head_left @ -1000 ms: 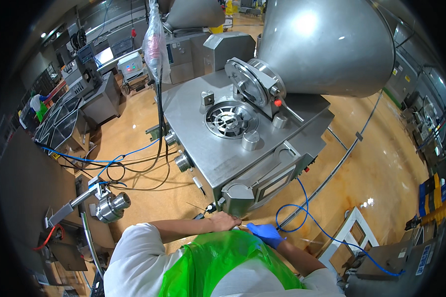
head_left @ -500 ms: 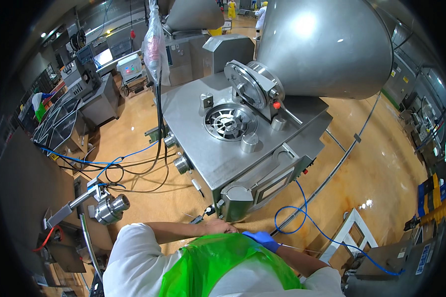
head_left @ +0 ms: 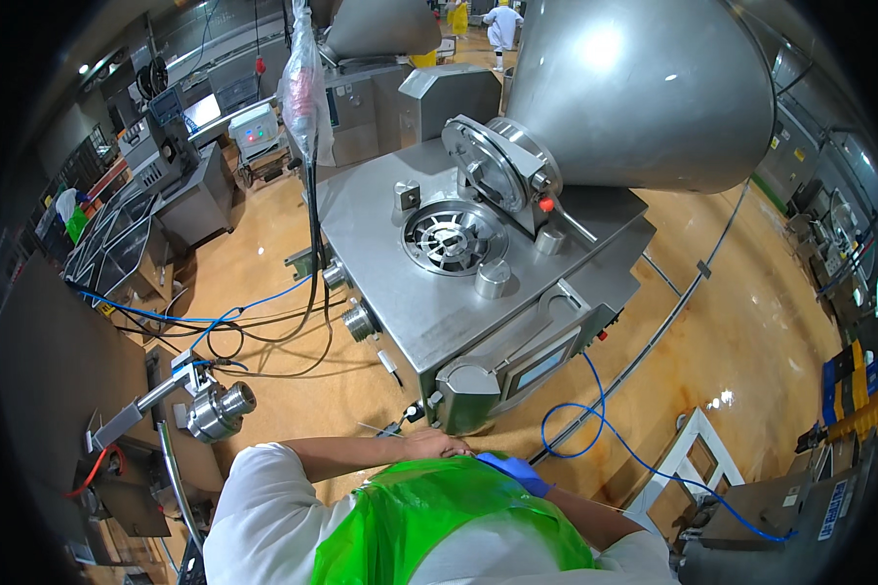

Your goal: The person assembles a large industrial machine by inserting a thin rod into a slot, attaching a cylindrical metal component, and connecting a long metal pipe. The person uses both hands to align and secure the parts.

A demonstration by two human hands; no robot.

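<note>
My bare left hand (head_left: 437, 446) is in front of my body at the upper edge of the green plastic apron (head_left: 410, 507), its fingers curled in. Whatever they may grip is hidden. Beside it, my right hand (head_left: 517, 472) wears a blue glove and lies against the apron. Its fingers are mostly covered, so their pose is unclear. Just ahead of both hands stands a steel machine (head_left: 380, 229) with a control panel (head_left: 541, 363) on its near side. In its top is a round opening with a slotted rotor (head_left: 451, 240). A large steel hopper (head_left: 644, 97) is tilted away behind the opening.
A steel fitting on an arm (head_left: 219, 411) stands at left. Black cables and a blue hose (head_left: 600, 424) cross the orange floor (head_left: 693, 351). A white frame (head_left: 688, 458) lies at right. A plastic-wrapped bundle (head_left: 304, 102) hangs above. A person in white (head_left: 502, 24) is far behind.
My right hand has shifted slightly and its fingers show less. My left hand stays almost in place. In the background, the person in white has moved a little to the left.
</note>
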